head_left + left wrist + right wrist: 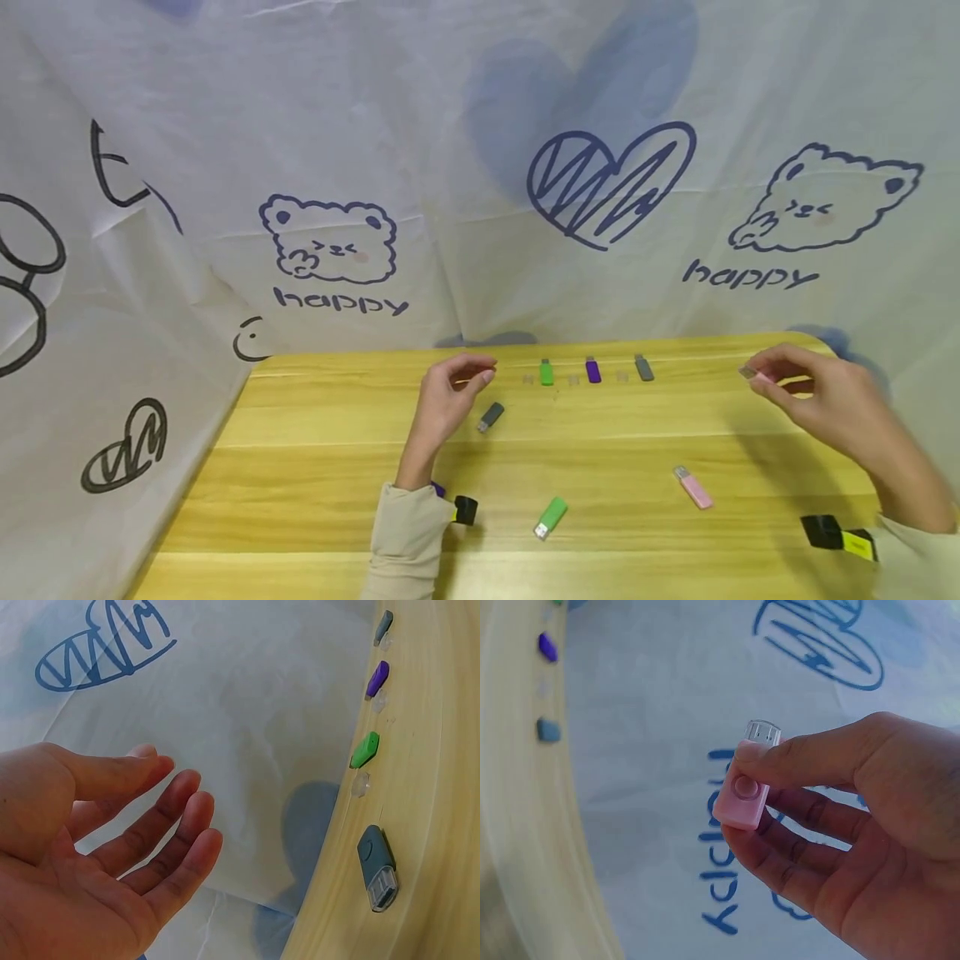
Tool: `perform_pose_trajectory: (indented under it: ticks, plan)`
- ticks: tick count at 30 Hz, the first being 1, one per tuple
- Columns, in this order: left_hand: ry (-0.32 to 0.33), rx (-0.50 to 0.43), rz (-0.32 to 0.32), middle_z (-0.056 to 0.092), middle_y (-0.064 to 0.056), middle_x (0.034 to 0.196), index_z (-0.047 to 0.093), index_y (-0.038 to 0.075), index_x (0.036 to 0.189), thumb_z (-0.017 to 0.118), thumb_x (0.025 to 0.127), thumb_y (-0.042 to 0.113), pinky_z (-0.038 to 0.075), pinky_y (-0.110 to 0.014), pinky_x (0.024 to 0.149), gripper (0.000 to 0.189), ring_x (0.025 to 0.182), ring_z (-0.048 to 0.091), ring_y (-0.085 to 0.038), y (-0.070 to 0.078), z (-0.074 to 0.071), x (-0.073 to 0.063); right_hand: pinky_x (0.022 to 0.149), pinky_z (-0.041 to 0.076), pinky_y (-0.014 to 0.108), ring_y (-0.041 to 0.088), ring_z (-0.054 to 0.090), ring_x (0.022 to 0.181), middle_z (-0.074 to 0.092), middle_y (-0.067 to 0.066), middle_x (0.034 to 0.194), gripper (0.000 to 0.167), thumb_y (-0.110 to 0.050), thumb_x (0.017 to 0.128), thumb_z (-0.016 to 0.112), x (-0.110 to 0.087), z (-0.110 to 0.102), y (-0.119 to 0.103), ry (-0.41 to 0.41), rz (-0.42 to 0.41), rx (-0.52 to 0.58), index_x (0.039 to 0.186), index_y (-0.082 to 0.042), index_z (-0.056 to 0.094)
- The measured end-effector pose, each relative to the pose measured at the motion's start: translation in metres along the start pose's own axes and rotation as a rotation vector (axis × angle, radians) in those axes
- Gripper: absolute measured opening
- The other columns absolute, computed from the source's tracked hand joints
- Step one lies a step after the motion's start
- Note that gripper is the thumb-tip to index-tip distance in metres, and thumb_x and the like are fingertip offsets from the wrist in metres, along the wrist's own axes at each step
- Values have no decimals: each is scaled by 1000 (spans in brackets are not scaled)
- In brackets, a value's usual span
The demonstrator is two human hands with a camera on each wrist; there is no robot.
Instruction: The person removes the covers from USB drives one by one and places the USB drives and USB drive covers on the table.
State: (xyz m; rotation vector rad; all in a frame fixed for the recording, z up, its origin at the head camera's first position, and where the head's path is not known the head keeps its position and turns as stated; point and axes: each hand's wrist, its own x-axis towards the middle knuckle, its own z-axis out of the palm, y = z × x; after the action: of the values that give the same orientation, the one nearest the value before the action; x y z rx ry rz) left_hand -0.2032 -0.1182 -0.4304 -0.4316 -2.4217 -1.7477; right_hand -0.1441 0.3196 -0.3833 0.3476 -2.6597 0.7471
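My right hand (828,400) pinches a pink USB stick (742,791) between thumb and fingers, above the table's right end. Its connector end, under a clear cap, points away from the palm. My left hand (450,396) hovers over the left half of the table with fingers loosely bent and nothing in them. Nearest to it lies a dark grey USB stick (491,417), its connector covered by a clear cap (382,889). Along the back edge, a green USB stick (547,372), a purple one (593,370) and a grey one (644,368) stand in a spaced row.
Small clear pieces (573,380) lie between the sticks in the back row. Another pink USB stick (693,487) and a green one (551,518) rest nearer the front of the wooden table (300,492). Something purple (438,490) is mostly hidden by the left wrist. A printed cloth (465,250) hangs behind.
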Motion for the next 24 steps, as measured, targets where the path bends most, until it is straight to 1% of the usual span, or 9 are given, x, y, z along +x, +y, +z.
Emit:
perform_pose_trajectory:
  ticks: [3, 5, 10, 12, 16, 19, 24]
  plan:
    - [-7, -3, -4, 73, -15, 112, 75, 1, 112, 70, 98, 6, 57, -44, 94, 16, 104, 70, -31, 1, 0, 0, 69, 46, 1, -15, 54, 82, 72, 9, 94, 15, -2, 90, 79, 2, 1, -11, 24, 13, 67, 102, -5, 72]
    - [-14, -6, -4, 73, -15, 112, 75, 1, 113, 70, 98, 6, 58, -43, 93, 16, 105, 70, -30, 1, 1, 0, 71, 46, 1, -14, 54, 83, 71, 10, 96, 16, -2, 91, 77, 2, 2, -18, 46, 32, 108, 106, -4, 71]
    - [-29, -20, -14, 74, -12, 113, 75, 2, 115, 69, 98, 5, 59, -37, 91, 18, 105, 70, -28, 3, 2, 0, 73, 46, 1, -13, 54, 85, 68, 13, 103, 26, -6, 93, 76, 5, 5, -30, 109, 84, 163, 118, -1, 69]
    - [-37, -29, -15, 73, -13, 113, 74, 1, 115, 69, 99, 5, 59, -36, 90, 18, 105, 70, -28, 3, 3, 0, 73, 47, 1, -12, 56, 85, 68, 13, 104, 28, -6, 94, 76, 6, 7, -34, 127, 94, 183, 120, 0, 69]
    - [-46, -35, -16, 73, -13, 113, 74, 1, 116, 68, 99, 5, 59, -34, 90, 18, 106, 70, -27, 3, 4, 1, 73, 48, 3, -11, 59, 85, 68, 7, 104, 29, -4, 93, 76, 6, 13, -42, 161, 119, 232, 121, -2, 70]
    - [-38, -33, -16, 73, -12, 112, 75, 2, 115, 69, 99, 5, 59, -34, 90, 17, 104, 70, -27, 4, 4, 0, 74, 50, 4, -8, 60, 87, 68, 5, 104, 30, -1, 92, 76, 8, 20, -51, 184, 124, 280, 121, -2, 70]
    - [-57, -76, -6, 73, -13, 113, 74, 0, 116, 70, 98, 4, 59, -32, 89, 19, 104, 70, -29, 5, 4, 2, 77, 50, 6, -2, 62, 91, 68, 8, 108, 30, -3, 93, 75, 13, 35, -66, 220, 113, 355, 122, -1, 69]
